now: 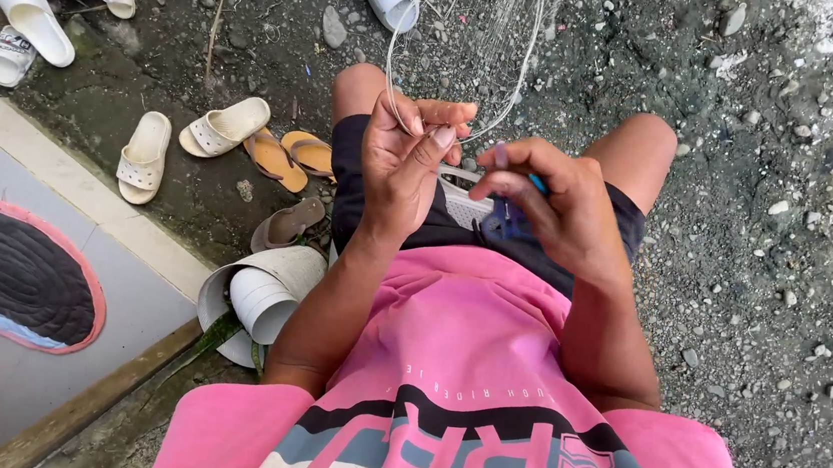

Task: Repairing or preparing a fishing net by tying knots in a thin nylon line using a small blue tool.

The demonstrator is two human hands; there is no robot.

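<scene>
Clear fishing line [526, 68]: loops up and away from the left hand [403, 158], which pinches it closed, nearest the line. Right hand [550, 201], just right of the left hand, grips a blue netting needle [537, 183], tip toward the pinch.

Pink shirt [465, 369], cream sandals [147, 155], blue needle [537, 183]
</scene>
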